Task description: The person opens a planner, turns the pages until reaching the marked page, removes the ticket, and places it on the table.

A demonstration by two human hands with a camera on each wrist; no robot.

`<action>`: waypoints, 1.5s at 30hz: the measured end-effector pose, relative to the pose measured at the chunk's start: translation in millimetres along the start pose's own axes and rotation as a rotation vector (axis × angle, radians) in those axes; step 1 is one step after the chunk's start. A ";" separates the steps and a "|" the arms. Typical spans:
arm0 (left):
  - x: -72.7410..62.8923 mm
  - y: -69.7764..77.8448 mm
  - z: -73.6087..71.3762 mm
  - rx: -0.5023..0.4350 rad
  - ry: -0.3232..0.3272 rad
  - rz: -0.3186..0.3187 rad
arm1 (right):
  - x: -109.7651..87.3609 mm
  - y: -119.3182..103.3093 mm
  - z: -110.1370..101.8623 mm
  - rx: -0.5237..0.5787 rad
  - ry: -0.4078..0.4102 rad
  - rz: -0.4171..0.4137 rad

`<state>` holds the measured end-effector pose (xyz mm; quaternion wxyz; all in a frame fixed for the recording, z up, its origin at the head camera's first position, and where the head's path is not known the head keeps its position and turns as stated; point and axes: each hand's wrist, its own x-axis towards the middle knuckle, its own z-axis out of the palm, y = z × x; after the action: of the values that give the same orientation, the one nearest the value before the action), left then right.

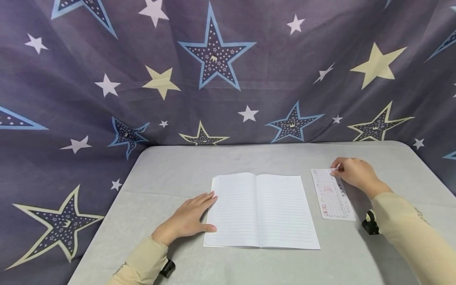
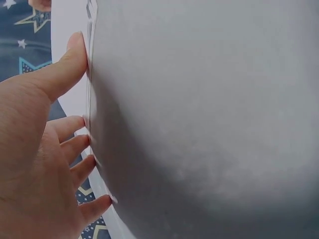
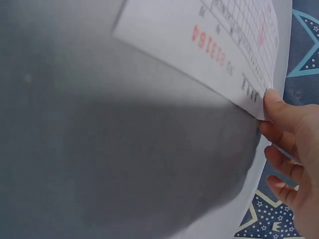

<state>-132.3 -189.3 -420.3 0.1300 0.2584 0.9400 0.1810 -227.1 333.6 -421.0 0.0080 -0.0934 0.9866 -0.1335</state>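
Observation:
An open lined notebook [image 1: 231,209] lies flat on the table, its ruled pages bare of writing. My left hand [image 1: 190,215] rests at its left edge, fingers straight and spread, thumb and fingertips touching the page border. To the notebook's right is a printed receipt slip [image 1: 331,198] with a table grid and red marks. Its upper right corner is pinched between the thumb and forefinger of my right hand [image 1: 354,173]. In the right wrist view the slip [image 3: 199,55] shows a red number, and its near edge stands a little off the tabletop.
A grey cloth-covered table [image 1: 178,166] carries both papers. Behind and to the left hangs a dark curtain [image 1: 135,47] printed with stars. Black wrist straps show at both cuffs.

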 end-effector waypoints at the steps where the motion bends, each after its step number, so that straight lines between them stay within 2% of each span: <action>1: 0.0 0.3 0.0 -0.002 -0.003 -0.002 | 0.0 0.3 0.2 -0.007 0.007 -0.002; 4: -1.1 2.0 -0.3 -0.015 -0.007 -0.020 | -1.7 -0.9 0.4 -0.029 0.040 -0.012; 8: -4.0 7.4 1.3 -0.035 0.000 -0.074 | -10.6 -7.7 1.5 -0.077 0.100 -0.054; 14: -8.8 19.9 6.6 -0.082 0.061 -0.159 | -39.0 -31.2 7.6 -0.102 0.271 -0.214; 17: -10.1 25.5 9.8 -0.112 0.105 -0.194 | -54.6 -48.4 10.4 -0.072 0.303 -0.277; 20: -9.8 31.3 12.5 -0.207 0.148 -0.230 | -70.7 -69.4 12.5 0.014 0.261 -0.291; 24: -8.3 39.3 13.2 -0.419 0.198 -0.275 | -94.5 -96.9 18.9 0.133 0.203 -0.332; 26: -6.8 41.9 12.9 -0.510 0.221 -0.294 | -105.9 -108.2 24.5 0.134 0.185 -0.374; 29: -4.0 42.9 12.6 -0.630 0.254 -0.316 | -119.1 -119.7 33.7 0.075 0.161 -0.428; 33: 0.1 39.4 12.4 -0.760 0.293 -0.340 | -127.8 -126.3 40.6 0.035 0.126 -0.424; 36: 1.9 36.8 11.8 -0.793 0.301 -0.365 | -129.2 -127.3 41.4 0.050 0.101 -0.389; 39: 3.0 34.8 12.3 -0.779 0.311 -0.375 | -129.1 -126.5 41.4 0.059 0.075 -0.366; 45: 2.6 32.6 14.6 -0.755 0.356 -0.299 | -130.7 -121.6 40.6 0.076 0.069 -0.355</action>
<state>-115.2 -157.8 -420.5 0.0762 0.0186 0.8428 0.5325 -74.9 232.3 -429.1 -0.0462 -0.2612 0.9485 -0.1730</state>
